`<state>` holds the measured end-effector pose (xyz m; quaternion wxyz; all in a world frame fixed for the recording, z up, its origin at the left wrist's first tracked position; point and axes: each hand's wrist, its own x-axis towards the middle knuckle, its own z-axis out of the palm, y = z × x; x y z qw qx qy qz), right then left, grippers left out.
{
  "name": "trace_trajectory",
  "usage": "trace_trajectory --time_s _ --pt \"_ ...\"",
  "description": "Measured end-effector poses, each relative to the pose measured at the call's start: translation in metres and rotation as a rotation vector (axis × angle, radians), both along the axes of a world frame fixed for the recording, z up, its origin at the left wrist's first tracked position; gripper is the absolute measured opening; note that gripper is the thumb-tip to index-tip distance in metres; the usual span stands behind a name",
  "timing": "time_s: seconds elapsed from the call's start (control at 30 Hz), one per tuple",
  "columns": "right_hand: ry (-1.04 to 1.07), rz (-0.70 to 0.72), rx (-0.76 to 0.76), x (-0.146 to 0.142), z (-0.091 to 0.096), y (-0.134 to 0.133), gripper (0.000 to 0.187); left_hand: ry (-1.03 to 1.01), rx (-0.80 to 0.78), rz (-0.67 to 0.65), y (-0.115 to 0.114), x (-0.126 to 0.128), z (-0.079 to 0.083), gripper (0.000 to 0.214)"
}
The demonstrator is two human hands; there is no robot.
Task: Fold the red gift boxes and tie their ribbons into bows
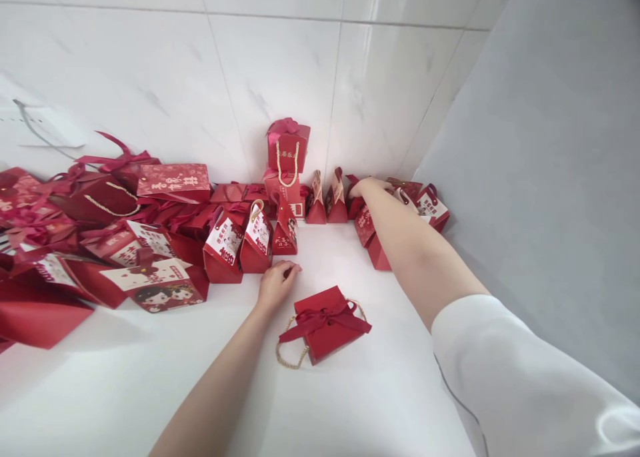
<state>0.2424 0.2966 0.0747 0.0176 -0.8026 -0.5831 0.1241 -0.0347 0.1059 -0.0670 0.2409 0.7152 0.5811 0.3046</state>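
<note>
My left hand [277, 285] rests on the white table with its fingers loosely curled, and I see nothing in them. Just behind it stand small red gift boxes with white printed fronts, the closest being a loop-handled box [257, 239]. To its right lies a red gift box [325, 342] with a dark red ribbon bow and gold rope handles. My right hand [371, 187] reaches in among the red gift boxes by the wall at the right. Its fingers are mostly hidden, so their grip does not show. Below that forearm sits a red patterned box [373, 237].
A pile of red gift boxes [173, 180] with ribbons fills the left side along the tiled wall [280, 64]. Against the wall, a rope-handled box [289, 147] is stacked on others. A grey surface [545, 177] borders the right side. A cable [43, 134] hangs at the far left.
</note>
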Motion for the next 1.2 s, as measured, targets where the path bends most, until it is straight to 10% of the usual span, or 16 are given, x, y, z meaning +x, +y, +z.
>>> trace_trajectory --time_s 0.27,0.47,0.57,0.7,0.87,1.0,1.07,1.2 --pt "0.083 -0.106 0.288 0.017 0.049 -0.014 0.105 -0.003 0.0 0.0 0.001 -0.001 -0.002 0.031" --pt "0.13 0.174 0.701 0.035 0.118 -0.112 0.083 -0.024 -0.001 -0.007 0.003 -0.001 -0.003 0.03" --pt "0.174 0.386 0.594 0.017 0.107 -0.169 0.09 -0.055 0.001 -0.006 0.005 -0.001 -0.003 0.029" --pt "0.13 0.525 0.38 -0.02 0.047 -0.205 0.099 -0.138 0.036 0.04 0.004 0.0 0.0 0.034" --pt "0.345 0.741 0.278 -0.031 0.004 -0.202 0.072 -0.327 0.162 0.056 -0.002 0.002 0.002 0.044" --pt "0.051 0.354 0.506 -0.005 0.024 -0.171 0.054 -0.547 0.146 -0.158 -0.002 0.0 0.0 0.057" --pt "-0.086 0.124 0.362 0.009 0.034 -0.148 0.057 -0.576 0.082 -0.285 -0.003 -0.001 0.001 0.067" --pt "0.006 0.126 -0.031 0.025 0.039 -0.101 0.041 -0.572 -0.098 -0.373 -0.006 0.001 0.007 0.084"
